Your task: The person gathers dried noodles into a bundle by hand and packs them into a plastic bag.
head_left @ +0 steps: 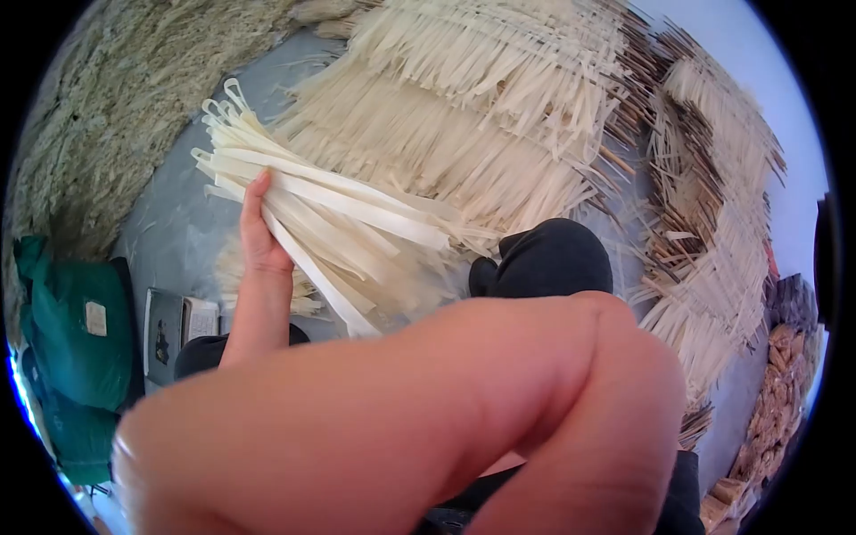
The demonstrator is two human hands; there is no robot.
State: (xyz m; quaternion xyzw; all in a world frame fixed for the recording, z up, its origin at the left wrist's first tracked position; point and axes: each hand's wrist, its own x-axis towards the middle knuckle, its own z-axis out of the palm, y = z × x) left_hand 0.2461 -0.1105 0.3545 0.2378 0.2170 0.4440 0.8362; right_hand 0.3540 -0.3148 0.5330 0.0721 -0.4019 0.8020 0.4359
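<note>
My left hand (265, 234) is closed around a bundle of flat cream strips (334, 192), with the thumb lying over them. Several strips end in small loops at the upper left of the bundle. The other ends fan out and droop to the right, blurring near my dark-clad knee (557, 259). Close to the camera, my bent right forearm (374, 401) crosses the lower part of the view. Its hand lies outside the picture, so its fingers do not show.
Rows of similar pale strips with brown sticks (499, 116) cover the grey floor ahead, and another pile (713, 196) lies at the right. A fibrous heap (116, 107) rises at upper left. Green bags (80, 339) and an open case (178, 334) stand at left.
</note>
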